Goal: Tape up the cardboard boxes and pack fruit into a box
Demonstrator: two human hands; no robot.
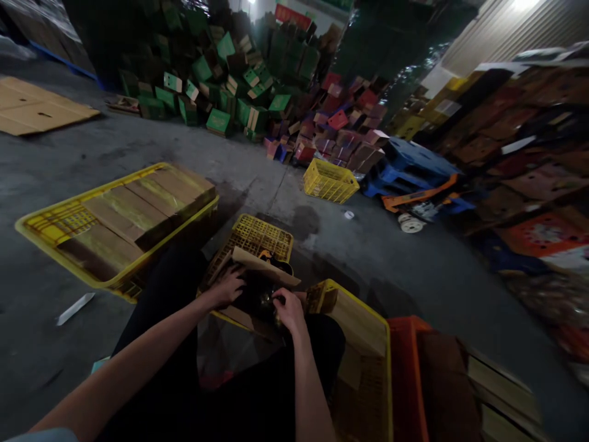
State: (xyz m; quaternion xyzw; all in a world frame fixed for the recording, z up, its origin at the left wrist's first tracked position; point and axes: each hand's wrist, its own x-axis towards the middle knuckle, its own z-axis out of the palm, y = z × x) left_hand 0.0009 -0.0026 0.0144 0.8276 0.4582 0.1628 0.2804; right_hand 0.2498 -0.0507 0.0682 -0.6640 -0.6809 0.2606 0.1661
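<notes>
Open carton (252,262), flap raised at 12, long axis 10-to-4; left hand (229,286) at 10, right hand (288,308) at 4, can't tell either grip. Red banner (292,16), 12 o'clock, unreadable.

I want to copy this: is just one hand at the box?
No, the left hand is at the box and the right hand is over its opening.
</notes>
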